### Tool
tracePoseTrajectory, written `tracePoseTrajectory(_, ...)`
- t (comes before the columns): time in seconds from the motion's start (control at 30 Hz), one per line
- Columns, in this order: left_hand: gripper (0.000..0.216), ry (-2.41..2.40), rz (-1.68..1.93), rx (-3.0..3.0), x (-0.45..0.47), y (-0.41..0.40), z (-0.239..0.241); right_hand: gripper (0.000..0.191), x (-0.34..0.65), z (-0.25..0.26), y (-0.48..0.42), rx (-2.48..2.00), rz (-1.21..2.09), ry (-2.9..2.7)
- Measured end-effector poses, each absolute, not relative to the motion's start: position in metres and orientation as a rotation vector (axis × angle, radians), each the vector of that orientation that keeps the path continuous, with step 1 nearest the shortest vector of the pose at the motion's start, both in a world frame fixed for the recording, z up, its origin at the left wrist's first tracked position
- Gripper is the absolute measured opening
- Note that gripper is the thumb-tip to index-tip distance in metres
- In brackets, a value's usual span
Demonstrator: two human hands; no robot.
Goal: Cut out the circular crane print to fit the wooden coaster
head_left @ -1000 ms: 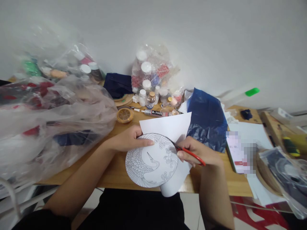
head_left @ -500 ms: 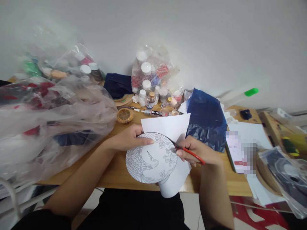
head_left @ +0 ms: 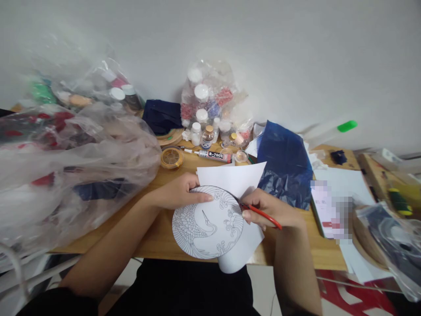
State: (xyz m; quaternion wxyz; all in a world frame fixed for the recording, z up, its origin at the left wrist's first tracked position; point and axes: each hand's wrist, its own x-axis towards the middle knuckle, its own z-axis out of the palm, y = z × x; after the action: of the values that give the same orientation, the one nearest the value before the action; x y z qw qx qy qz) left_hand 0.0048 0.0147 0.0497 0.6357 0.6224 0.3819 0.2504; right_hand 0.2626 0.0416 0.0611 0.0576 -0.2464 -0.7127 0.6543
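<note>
My left hand (head_left: 177, 193) pinches the upper left edge of a white paper sheet (head_left: 237, 177) printed with a round crane-and-waves drawing (head_left: 208, 221). The disc is cut free along most of its rim and hangs over the table's front edge. My right hand (head_left: 268, 210) grips red-handled scissors (head_left: 259, 211), their blades at the disc's upper right rim. The rest of the sheet curls down below the disc.
Wooden table (head_left: 161, 232) against a white wall. Large plastic bags of supplies (head_left: 72, 166) fill the left. A bag of small bottles (head_left: 210, 105), a glue tube (head_left: 212, 155), a thread spool (head_left: 171, 158), blue carbon paper (head_left: 284, 164) and white papers (head_left: 342, 193) lie behind and right.
The paper has shifted slightly, and the scissors have crept a little further along the disc's upper right rim. Both hands stay in place.
</note>
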Motion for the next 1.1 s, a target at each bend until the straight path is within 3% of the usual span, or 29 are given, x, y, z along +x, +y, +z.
tracePoseTrajectory(1.1, 0.020, 0.886, 0.601, 1.260, 0.0053, 0.0149, 0.0510, 0.047, 0.2681, 0.0586, 0.0401, -0.909, 2.034, -2.106)
